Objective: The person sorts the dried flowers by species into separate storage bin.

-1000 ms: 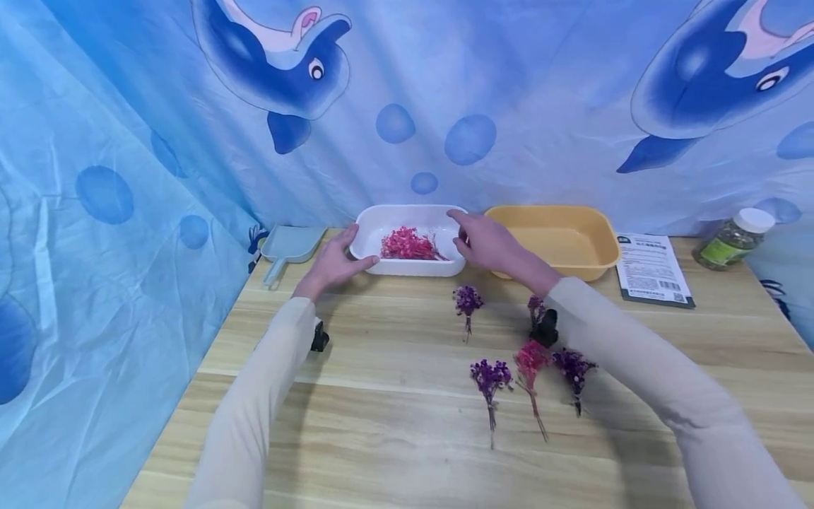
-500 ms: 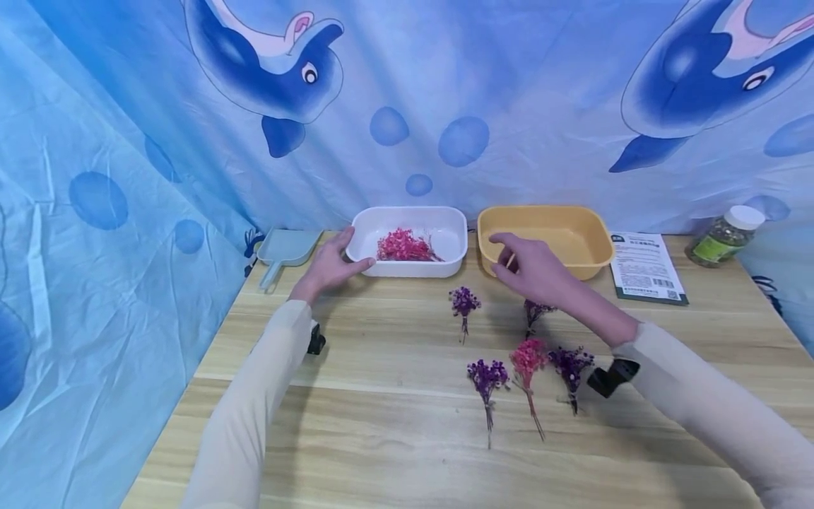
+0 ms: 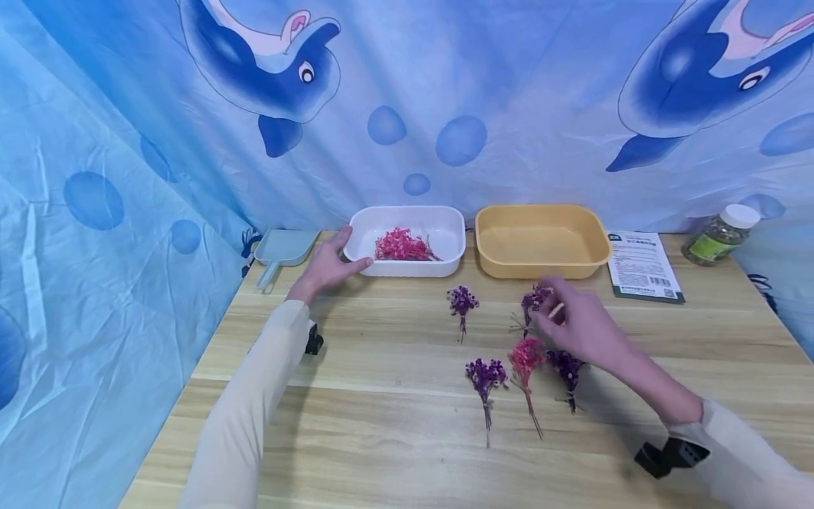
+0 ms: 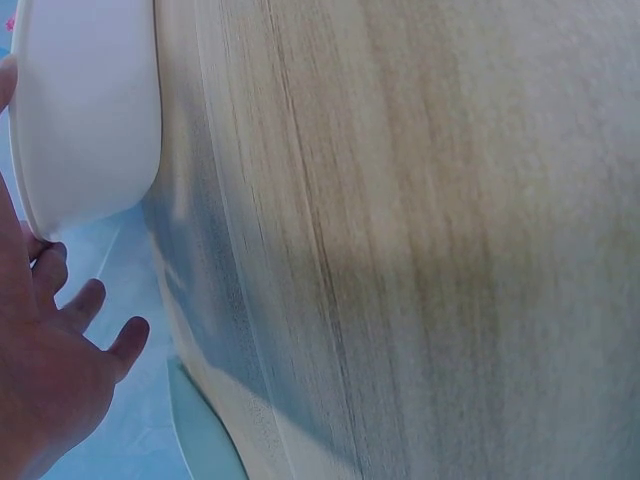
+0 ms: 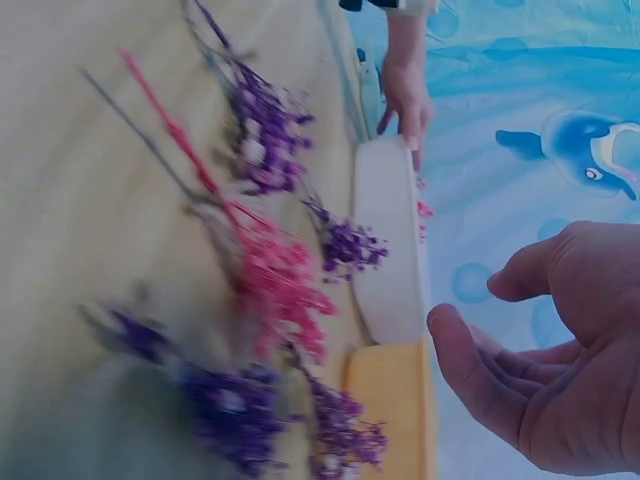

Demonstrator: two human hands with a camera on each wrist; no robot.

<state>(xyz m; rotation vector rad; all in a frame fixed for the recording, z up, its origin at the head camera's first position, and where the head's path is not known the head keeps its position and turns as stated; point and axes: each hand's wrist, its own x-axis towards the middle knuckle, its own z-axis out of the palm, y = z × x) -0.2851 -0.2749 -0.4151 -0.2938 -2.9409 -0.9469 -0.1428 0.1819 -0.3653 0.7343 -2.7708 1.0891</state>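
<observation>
My left hand (image 3: 327, 267) rests on the left end of a white plastic basin (image 3: 416, 269), thumb on the near corner and fingertips at the side rim. Pink dried flowers (image 3: 402, 245) lie in that basin. In the head view my right hand (image 3: 580, 322) hovers beside a small purple dried-flower bunch (image 3: 533, 298), a gap between thumb and index finger; the right wrist view shows nothing held. Below lie a pink bunch (image 3: 526, 357) and another purple bunch (image 3: 567, 369), partly behind the hand. Two more purple bunches lie leftward, one upper (image 3: 461, 302), one lower (image 3: 485, 376).
A yellow basin (image 3: 540, 271) stands right of the white one. Farther right are a printed packet (image 3: 645, 265) and a white-lidded jar (image 3: 721, 235). A pale dustpan (image 3: 287, 247) lies at the far left. A blue dolphin-print curtain (image 3: 407, 92) hangs along the table's back edge.
My right hand has left the white basin's right end, passed in front of the yellow basin and come down to the purple bunch. The left hand stays at the white basin.
</observation>
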